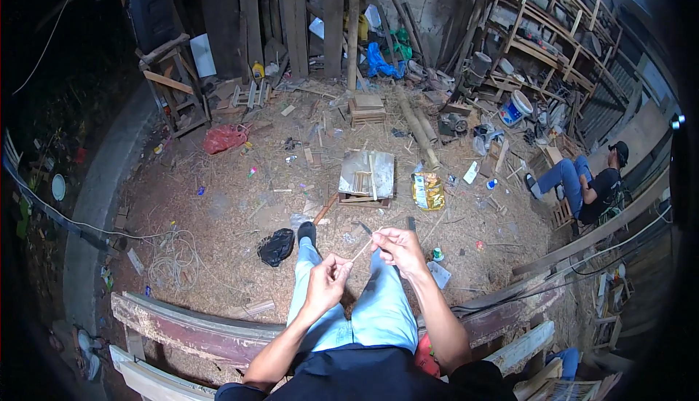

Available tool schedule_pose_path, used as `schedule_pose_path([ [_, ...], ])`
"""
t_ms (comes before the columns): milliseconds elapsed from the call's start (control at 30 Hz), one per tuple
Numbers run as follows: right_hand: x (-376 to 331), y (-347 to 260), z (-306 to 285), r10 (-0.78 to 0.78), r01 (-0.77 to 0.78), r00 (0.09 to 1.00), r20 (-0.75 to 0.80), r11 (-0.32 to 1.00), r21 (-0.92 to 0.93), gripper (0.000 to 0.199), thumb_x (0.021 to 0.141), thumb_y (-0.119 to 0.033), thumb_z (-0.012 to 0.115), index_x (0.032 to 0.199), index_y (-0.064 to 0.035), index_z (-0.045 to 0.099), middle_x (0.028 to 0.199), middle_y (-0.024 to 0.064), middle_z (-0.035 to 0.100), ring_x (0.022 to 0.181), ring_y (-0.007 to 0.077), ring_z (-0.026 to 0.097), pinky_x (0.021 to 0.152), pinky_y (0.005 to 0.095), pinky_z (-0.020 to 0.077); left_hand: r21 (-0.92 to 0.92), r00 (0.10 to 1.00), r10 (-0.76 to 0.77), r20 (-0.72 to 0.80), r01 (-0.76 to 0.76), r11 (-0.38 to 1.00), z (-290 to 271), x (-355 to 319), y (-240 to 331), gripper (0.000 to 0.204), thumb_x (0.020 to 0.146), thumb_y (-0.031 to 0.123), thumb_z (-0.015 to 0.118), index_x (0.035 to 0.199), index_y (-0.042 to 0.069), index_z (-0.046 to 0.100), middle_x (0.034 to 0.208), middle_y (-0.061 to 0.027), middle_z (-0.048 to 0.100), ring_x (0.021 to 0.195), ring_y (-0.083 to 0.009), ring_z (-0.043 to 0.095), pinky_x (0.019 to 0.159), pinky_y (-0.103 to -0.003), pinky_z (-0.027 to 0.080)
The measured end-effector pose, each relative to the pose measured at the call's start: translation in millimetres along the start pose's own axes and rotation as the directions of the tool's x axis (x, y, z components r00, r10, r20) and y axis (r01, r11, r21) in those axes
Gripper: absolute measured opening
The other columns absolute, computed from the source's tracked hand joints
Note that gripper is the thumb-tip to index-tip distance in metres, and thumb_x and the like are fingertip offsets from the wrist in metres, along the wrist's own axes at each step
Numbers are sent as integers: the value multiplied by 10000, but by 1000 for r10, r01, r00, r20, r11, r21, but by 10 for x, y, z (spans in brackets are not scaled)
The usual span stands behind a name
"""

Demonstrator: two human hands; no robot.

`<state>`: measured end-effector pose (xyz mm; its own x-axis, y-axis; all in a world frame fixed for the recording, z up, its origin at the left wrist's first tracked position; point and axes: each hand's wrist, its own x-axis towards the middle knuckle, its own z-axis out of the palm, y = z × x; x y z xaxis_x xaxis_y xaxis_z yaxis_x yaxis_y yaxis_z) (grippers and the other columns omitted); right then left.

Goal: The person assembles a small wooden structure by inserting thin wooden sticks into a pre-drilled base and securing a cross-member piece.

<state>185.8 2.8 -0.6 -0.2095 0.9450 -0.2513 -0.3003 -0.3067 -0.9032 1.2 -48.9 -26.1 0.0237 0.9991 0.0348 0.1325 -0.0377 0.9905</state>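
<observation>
My left hand (329, 283) is closed in a pinch on the lower end of a thin wooden stick (362, 251). The stick slants up and right to the fingers of my right hand (400, 249). That hand is closed around a knife (365, 229), whose narrow blade points up and left past the fingertips; its handle is mostly hidden. Both hands are held above my legs, close to each other. Beyond them stands a low table (384, 166) with a pale, worn top, and several thin wooden strips (360, 182) lie on it.
A black plastic bag (277, 246) lies beside my left foot. A yellow packet (428, 191) is right of the low table, with bamboo poles (416, 128) behind. Another person (593, 190) sits at the right. A wooden bench rail (193, 328) runs beside me. Wood scraps litter the ground.
</observation>
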Motion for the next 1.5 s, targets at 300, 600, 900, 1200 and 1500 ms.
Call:
schedule_pose_path([
  [300,95,2,-254,-193,148,920,-342,977,-153,113,859,-97,607,896,6,631,726,67,619,440,24,401,363,161,273,82,1000,-27,-11,28,996,54,5,66,129,853,114,604,810,-6,583,575,40,474,523,-35,393,457,-222,319],
  [600,-41,71,-96,-90,91,996,17,988,-125,257,855,-83,614,1095,4,590,746,69,626,449,34,407,380,159,272,-134,976,-204,79,214,968,-53,59,-53,79,893,62,532,882,-7,569,668,38,519,584,-21,425,526,-178,331],
  [900,-8,83,35,-80,82,996,48,996,-29,154,874,-101,590,958,25,620,737,63,624,462,27,412,393,162,280,-49,999,-47,9,47,998,-33,9,-161,101,880,98,570,857,0,576,635,59,471,558,-20,377,487,-193,308],
  [1200,-44,153,30,-60,63,997,38,995,-82,135,864,-122,611,916,2,616,730,62,618,469,32,406,386,172,274,65,998,35,-49,-31,997,83,46,-45,108,868,105,588,850,-1,577,570,17,492,512,-33,406,450,-223,324],
  [1500,-120,212,194,-39,51,995,90,989,-139,114,871,-74,586,945,1,630,707,26,628,466,16,391,400,172,274,3,995,85,-53,-85,996,94,76,-49,100,874,98,582,850,2,574,607,20,523,525,-22,389,458,-205,310],
])
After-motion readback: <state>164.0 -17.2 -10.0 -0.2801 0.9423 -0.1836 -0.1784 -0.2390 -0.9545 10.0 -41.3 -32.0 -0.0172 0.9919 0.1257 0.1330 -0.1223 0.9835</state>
